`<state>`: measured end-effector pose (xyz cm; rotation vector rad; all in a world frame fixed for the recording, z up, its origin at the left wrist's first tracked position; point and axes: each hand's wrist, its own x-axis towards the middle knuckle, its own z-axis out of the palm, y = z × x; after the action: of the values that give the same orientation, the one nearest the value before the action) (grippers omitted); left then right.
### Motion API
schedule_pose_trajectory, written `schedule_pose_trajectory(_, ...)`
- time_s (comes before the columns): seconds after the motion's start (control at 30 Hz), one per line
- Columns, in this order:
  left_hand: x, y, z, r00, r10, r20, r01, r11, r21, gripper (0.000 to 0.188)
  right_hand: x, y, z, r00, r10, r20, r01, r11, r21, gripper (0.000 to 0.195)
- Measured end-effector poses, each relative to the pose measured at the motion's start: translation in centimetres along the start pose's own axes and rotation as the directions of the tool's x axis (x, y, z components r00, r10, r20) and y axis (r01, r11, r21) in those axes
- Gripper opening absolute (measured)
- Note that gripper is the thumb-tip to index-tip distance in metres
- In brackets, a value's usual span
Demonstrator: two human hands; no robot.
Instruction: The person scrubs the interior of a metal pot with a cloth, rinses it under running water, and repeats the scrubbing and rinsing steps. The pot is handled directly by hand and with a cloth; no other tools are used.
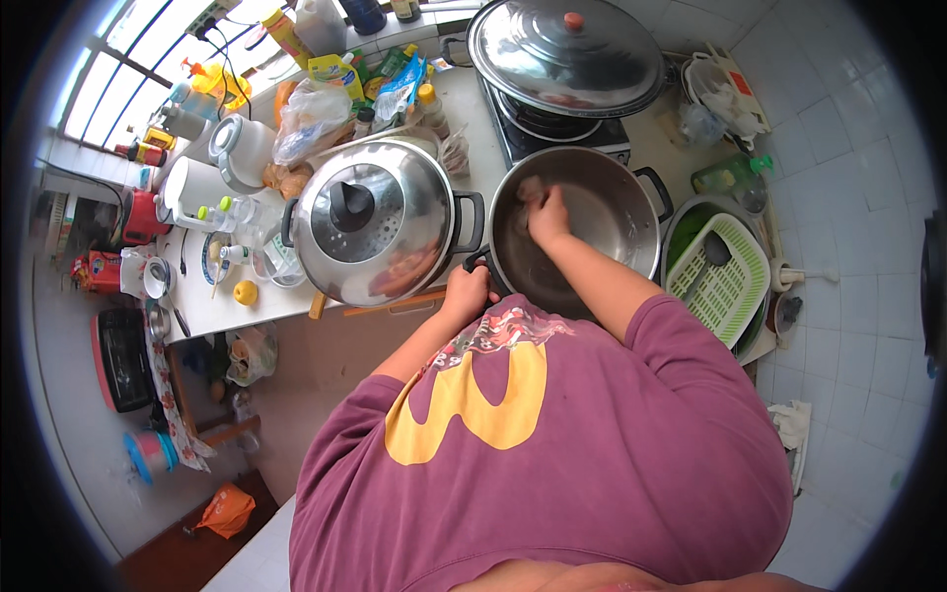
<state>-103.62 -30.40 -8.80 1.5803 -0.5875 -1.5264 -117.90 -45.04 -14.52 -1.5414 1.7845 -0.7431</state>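
Note:
A large steel pot point(607, 214) without a lid stands right before me, with a black handle on each side. My left hand point(469, 290) is closed around its left handle point(484, 260). Inside the pot, my right hand point(549, 214) presses a pale, crumpled cloth point(530, 194) against the inner wall on the left; blur hides the cloth's exact shape. To the left sits a second pot, covered by a shiny steel lid point(414, 192) with a black knob point(352, 207). Its right handle point(468, 222) is close to the open pot's rim.
Behind stands a wide lidded pan point(566, 52) on a black cooktop point(621, 140). At right, a green-and-white plastic basket point(740, 296) holds a dark ladle, beside a green pump bottle point(729, 181). Bottles, a plastic bag point(314, 118) and a yellow fruit point(245, 292) occupy the left counter.

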Motion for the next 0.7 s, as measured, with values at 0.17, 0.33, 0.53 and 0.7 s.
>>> schedule_pose_trajectory(0.17,-0.1,0.0,0.0,1.000,0.012,-0.003,-0.012,1.000,0.005,0.019,2.7,-0.5,-1.4,0.963,0.167,-0.214,-0.041,0.869,0.493,0.026)
schedule_pose_trajectory(0.33,-0.1,0.2,0.0,1.000,0.010,-0.005,-0.009,0.999,0.036,0.019,3.6,-1.8,-2.2,0.983,0.175,-0.047,-0.079,0.645,0.760,0.025)
schedule_pose_trajectory(0.53,-0.4,0.7,0.1,1.000,-0.017,-0.017,0.017,1.000,0.025,0.018,-0.5,-4.5,-1.8,0.914,-0.069,0.400,-0.300,0.551,0.779,0.014)
schedule_pose_trajectory(0.7,-0.4,0.7,0.2,0.999,-0.019,-0.028,0.020,0.999,0.041,0.017,-4.0,-5.0,-3.6,0.695,-0.133,0.707,-0.457,0.677,0.577,0.012)
